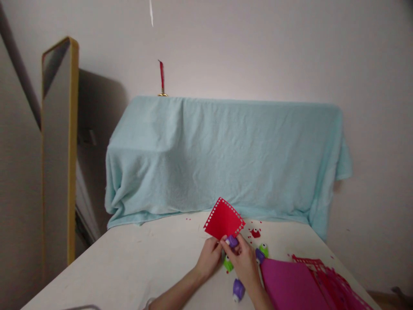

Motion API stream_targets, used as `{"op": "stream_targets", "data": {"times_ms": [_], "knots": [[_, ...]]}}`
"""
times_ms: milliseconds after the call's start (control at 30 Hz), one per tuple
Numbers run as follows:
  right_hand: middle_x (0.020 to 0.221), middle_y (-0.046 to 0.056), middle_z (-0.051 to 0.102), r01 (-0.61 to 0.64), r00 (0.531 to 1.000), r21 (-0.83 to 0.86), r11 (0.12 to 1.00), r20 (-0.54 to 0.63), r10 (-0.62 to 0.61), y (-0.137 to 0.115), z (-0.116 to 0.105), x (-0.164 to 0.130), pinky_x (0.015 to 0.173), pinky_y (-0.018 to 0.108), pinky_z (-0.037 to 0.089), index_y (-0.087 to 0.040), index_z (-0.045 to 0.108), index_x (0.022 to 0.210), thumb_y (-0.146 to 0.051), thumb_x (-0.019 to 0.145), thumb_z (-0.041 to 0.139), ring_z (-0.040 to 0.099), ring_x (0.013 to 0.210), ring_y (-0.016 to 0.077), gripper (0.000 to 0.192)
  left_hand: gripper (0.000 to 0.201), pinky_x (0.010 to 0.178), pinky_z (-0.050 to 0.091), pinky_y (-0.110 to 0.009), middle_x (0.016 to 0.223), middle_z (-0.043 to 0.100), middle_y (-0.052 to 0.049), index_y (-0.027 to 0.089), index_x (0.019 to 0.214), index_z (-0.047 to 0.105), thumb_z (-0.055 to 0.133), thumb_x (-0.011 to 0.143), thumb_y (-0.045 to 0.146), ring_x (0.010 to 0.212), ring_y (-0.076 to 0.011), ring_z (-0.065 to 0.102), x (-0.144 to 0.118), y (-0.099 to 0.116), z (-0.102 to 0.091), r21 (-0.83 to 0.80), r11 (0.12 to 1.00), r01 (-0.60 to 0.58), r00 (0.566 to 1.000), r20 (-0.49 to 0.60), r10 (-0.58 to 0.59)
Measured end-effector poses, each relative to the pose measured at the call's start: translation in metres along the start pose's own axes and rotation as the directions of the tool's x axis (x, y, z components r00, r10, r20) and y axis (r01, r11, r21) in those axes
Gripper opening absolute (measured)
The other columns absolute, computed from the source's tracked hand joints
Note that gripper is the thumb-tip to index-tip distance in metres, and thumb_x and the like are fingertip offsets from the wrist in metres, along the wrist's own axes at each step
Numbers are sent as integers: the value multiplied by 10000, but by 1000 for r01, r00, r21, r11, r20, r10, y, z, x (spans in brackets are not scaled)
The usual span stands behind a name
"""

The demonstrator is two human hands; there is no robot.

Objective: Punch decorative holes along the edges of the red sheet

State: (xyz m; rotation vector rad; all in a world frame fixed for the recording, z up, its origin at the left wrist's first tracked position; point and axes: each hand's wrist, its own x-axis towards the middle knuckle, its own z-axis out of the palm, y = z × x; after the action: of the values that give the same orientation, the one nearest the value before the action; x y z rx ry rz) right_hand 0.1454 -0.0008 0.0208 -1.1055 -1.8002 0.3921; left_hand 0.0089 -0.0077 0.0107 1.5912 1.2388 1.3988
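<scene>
A square of red paper (222,217) stands up in front of my hands, with rows of punched holes along its upper edges. My left hand (210,255) pinches its lower corner. In my right hand (244,257) is a purple craft punch (231,241), held at the paper's lower right edge; whether the paper sits in its slot I cannot tell. Just below, between my hands, lies a green craft punch (228,263). Another purple punch (238,289) rests by my right wrist. To the right are a third purple punch (260,255) and a second green one (263,248).
Magenta paper sheets (290,282) and red punched strips (325,275) lie at the right of the white table (129,262). A red piece (255,233) sits among tiny red bits. Behind hangs a light blue cloth (226,150); a gold-framed mirror (72,150) stands left.
</scene>
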Motion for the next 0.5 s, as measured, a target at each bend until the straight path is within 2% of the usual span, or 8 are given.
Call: {"op": "stream_targets", "data": {"times_ms": [100, 200, 300, 500], "knots": [[664, 31, 637, 4, 1000, 7, 1000, 11, -4, 0, -1, 0, 553, 271, 410, -219, 619, 874, -515, 839, 592, 562, 550, 180, 299, 430, 786, 451, -299, 712, 678, -70, 132, 750, 671, 436, 910, 453, 792, -228, 599, 0, -1, 0, 4, 1000, 24, 1000, -3, -24], [649, 27, 625, 11, 1000, -19, 1000, 9, -10, -2, -2, 1, 557, 271, 399, -216, 606, 796, -526, 838, 591, 554, 548, 174, 314, 403, 791, 447, -288, 762, 686, -65, 131, 791, 674, 450, 906, 446, 805, -217, 597, -1, -2, 1, -29, 999, 15, 1000, -11, -15], [680, 34, 634, 25, 1000, -28, 999, 13, -25, -3, -4, 1, 581, 274, 396, -211, 609, 810, -517, 849, 583, 570, 579, 176, 309, 406, 794, 442, -280, 830, 691, -69, 125, 841, 675, 445, 913, 452, 822, -209, 590, -2, -1, 2, -50, 999, 8, 1000, -26, -9], [707, 46, 654, 6, 999, -3, 1000, 47, -6, -4, -5, 0, 591, 267, 390, -211, 607, 829, -487, 867, 569, 586, 607, 186, 281, 485, 690, 425, -252, 722, 654, -54, 126, 762, 634, 384, 933, 506, 718, -178, 539, -4, 0, 2, -22, 999, 46, 999, 10, -46]]}}
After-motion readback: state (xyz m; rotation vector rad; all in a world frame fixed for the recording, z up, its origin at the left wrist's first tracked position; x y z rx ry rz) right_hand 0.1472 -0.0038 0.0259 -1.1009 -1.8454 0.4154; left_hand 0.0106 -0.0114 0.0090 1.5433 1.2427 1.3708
